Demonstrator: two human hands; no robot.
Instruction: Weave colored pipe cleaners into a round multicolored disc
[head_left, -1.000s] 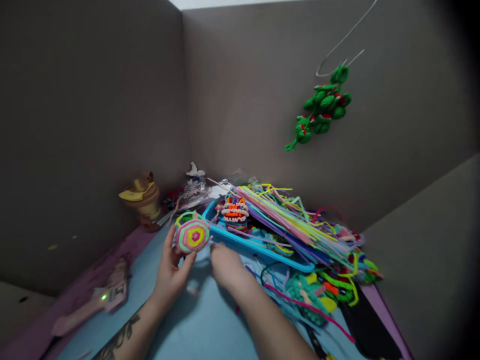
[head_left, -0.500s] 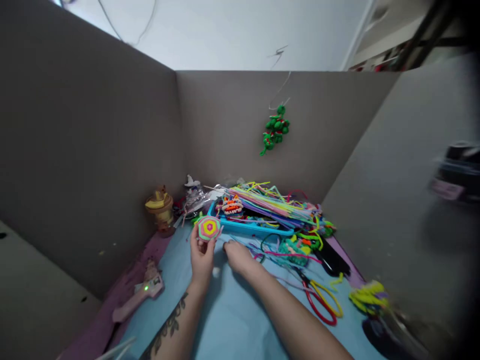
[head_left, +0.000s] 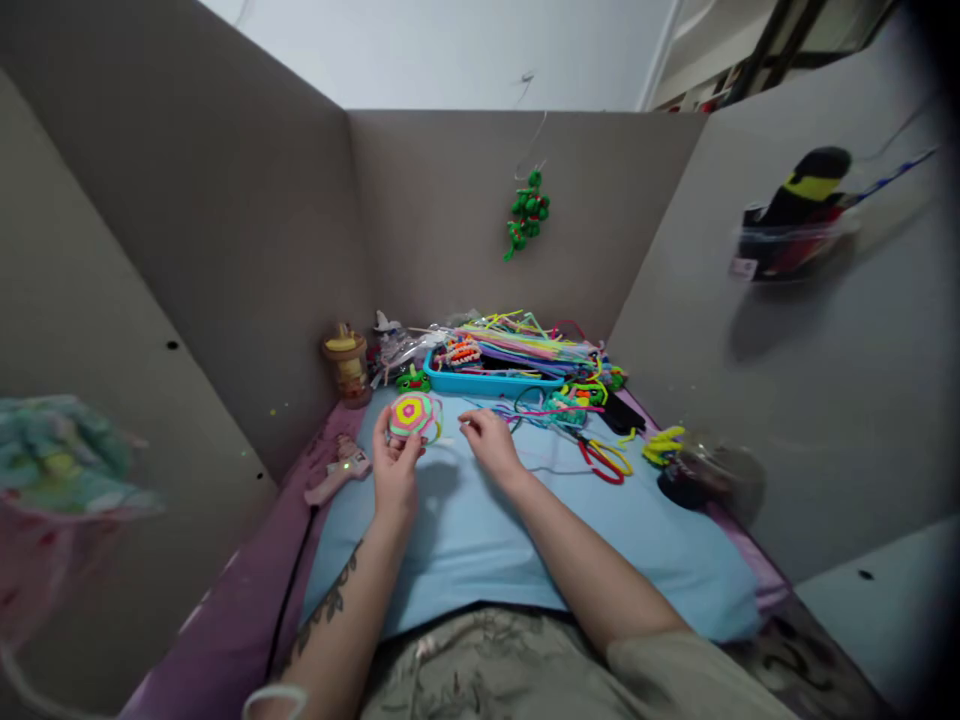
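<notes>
My left hand (head_left: 393,468) is closed on a round woven pipe-cleaner disc (head_left: 411,414) with pink, yellow and green rings, held upright above the light blue mat (head_left: 480,530). A little to the right, my right hand (head_left: 486,443) rests on the mat with its fingers curled; what they pinch, if anything, is too small to name. Beyond both hands stands a blue tray (head_left: 487,381) piled with long coloured pipe cleaners (head_left: 525,345) and a small orange and white woven piece (head_left: 463,351).
A pink glue gun (head_left: 337,474) lies left of the mat. Red scissors (head_left: 600,462), loose pipe cleaners and a dark tool lie at the right. A yellow jar (head_left: 348,362) stands at the back left. Grey cardboard walls enclose the desk; a green ornament (head_left: 527,212) hangs on the back wall.
The view has pulled back and widened, showing more of the mat and side walls. Both hands came nearer to me, and the left still holds the disc.
</notes>
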